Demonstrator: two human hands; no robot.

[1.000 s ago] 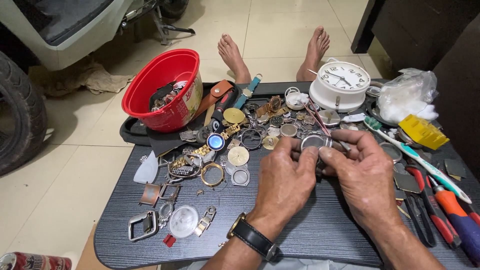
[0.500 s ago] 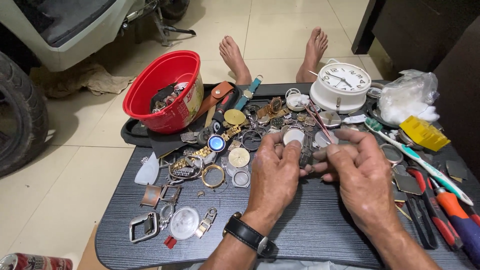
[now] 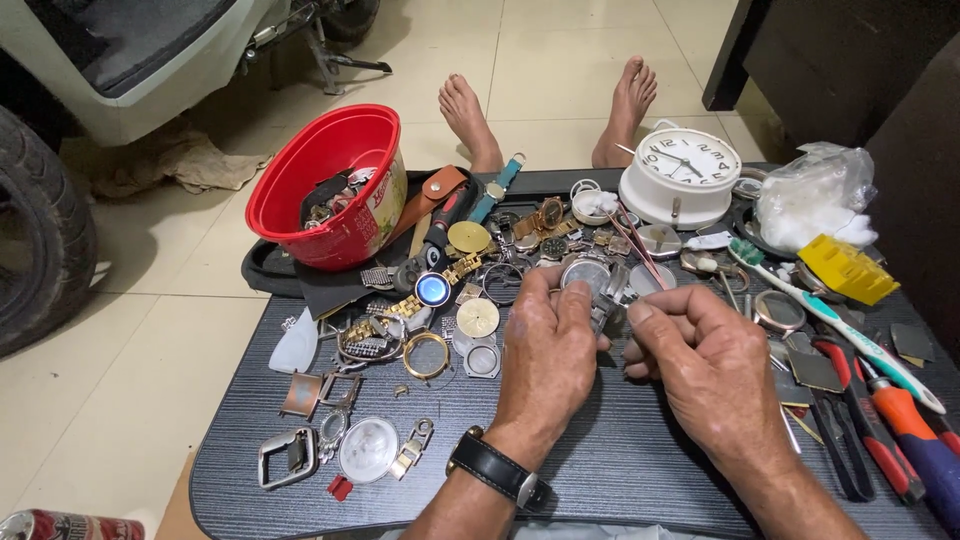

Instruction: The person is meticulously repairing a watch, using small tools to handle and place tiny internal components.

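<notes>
My left hand point(image 3: 548, 345) has come back down over the tray, fingers pinching the round steel watch case point(image 3: 587, 274) (lifted clear a moment ago); my right hand point(image 3: 705, 362) pinches its edge, steadying it.

Red round tub point(image 3: 325, 190) with a pale printed label on its side stood far left of the left hand point(image 3: 545, 355). Clear plastic bag point(image 3: 815, 195) lay up-right of the right hand point(image 3: 715, 365). Red printed can point(image 3: 65, 525) lay bottom-left, well apart.
</notes>
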